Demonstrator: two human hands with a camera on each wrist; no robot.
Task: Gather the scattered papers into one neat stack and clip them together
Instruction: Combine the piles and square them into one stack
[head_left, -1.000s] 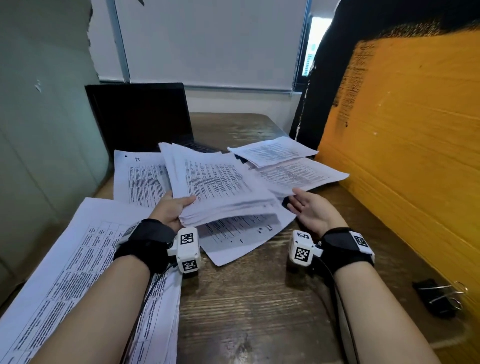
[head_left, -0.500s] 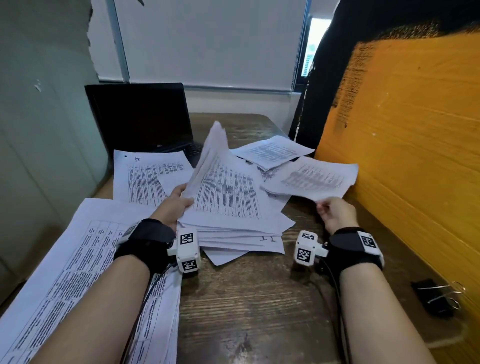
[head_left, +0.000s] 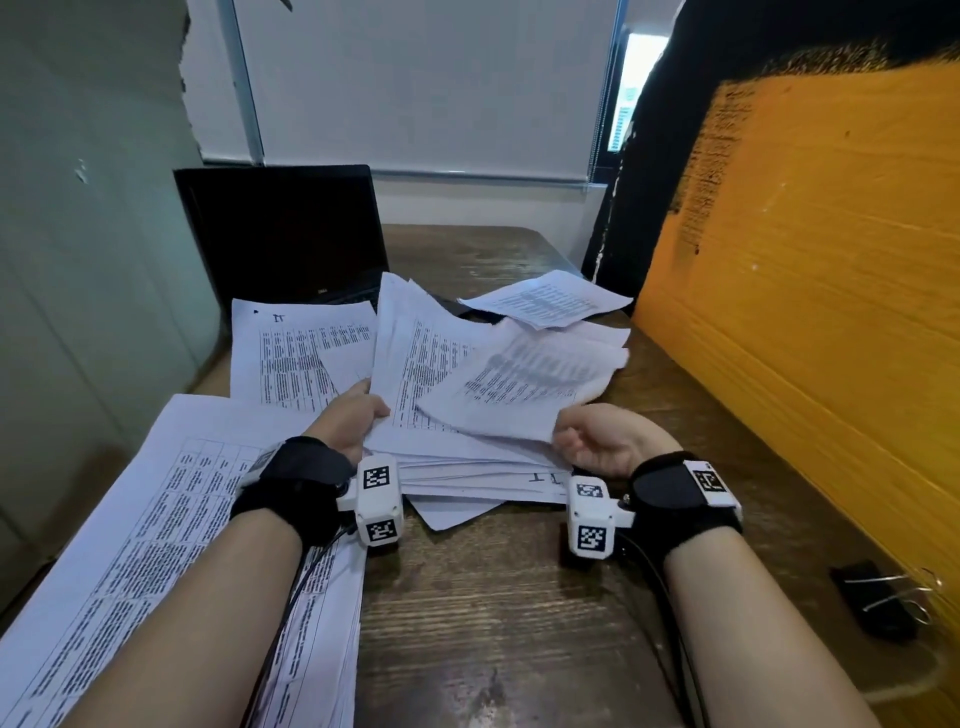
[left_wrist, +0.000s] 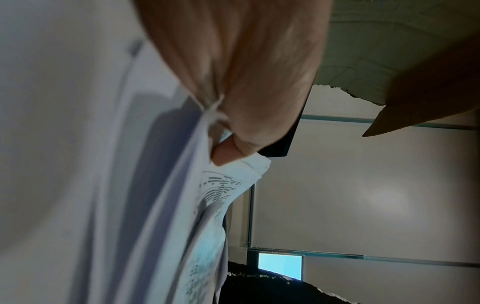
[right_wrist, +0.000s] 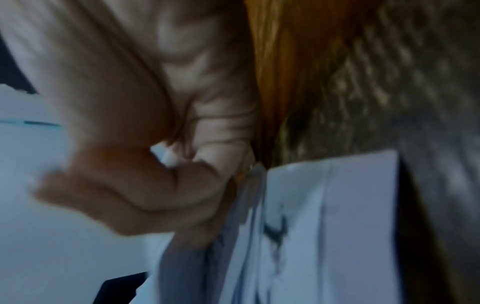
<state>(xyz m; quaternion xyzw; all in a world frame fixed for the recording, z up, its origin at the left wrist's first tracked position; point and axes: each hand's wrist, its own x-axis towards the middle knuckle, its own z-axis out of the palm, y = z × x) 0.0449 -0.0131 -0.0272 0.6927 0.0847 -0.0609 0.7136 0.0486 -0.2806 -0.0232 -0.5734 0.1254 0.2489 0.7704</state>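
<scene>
A thick pile of printed papers lies mid-desk, its top sheets lifted. My left hand grips the pile's left edge, thumb on top; the left wrist view shows the thumb pinching the sheets. My right hand pinches the near corner of a blurred printed sheet held over the pile; in the right wrist view the curled fingers clamp the paper. More sheets lie at back right, at back left and at near left. A black binder clip lies at far right.
A wooden desk carries everything. A black laptop stands open at the back left. An orange cardboard panel walls the right side and a grey panel the left.
My right hand picked up a sheet from the right and has carried it left, over the pile. My left hand has kept its grip on the pile's left edge, whose top sheets tilted up.
</scene>
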